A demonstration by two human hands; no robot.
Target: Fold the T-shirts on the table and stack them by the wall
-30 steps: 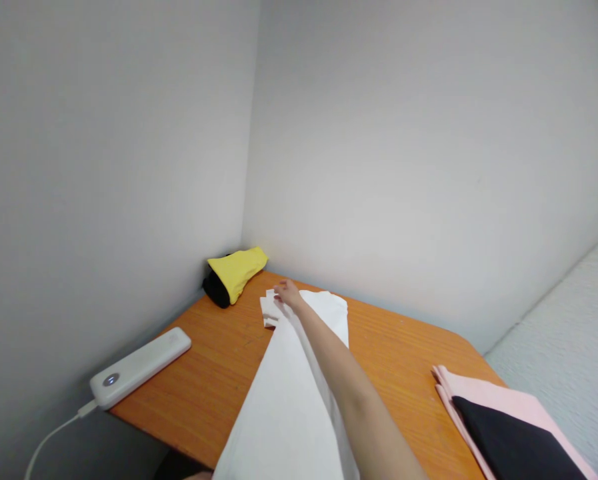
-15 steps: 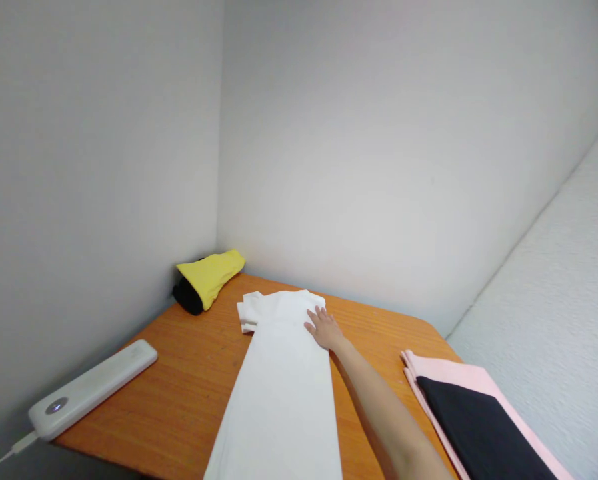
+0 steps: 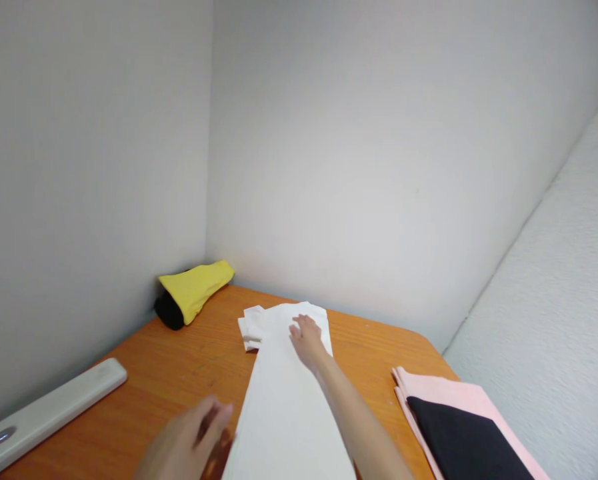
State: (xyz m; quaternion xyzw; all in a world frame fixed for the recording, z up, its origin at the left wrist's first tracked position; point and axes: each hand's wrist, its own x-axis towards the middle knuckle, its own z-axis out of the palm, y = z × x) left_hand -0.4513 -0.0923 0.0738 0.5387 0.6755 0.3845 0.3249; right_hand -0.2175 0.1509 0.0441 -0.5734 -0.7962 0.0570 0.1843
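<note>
A long white folded garment (image 3: 286, 400) lies lengthwise on the orange wooden table (image 3: 173, 373), its far end near the wall. My right hand (image 3: 307, 339) rests flat on the garment's far part, fingers spread, holding nothing. My left hand (image 3: 191, 443) is blurred at the bottom, fingers apart, next to the garment's near left edge; whether it touches the cloth I cannot tell.
A yellow and black pouch (image 3: 191, 293) sits in the far left corner. A white power bank (image 3: 43, 417) lies at the left edge. A pink cloth (image 3: 449, 393) with a black cloth (image 3: 463, 443) on it lies at the right, next to a white textured surface (image 3: 559, 313).
My right hand moved from the garment's far left corner to its right edge, then onto its far middle. My left hand came into view at the bottom. The view shifted right and down.
</note>
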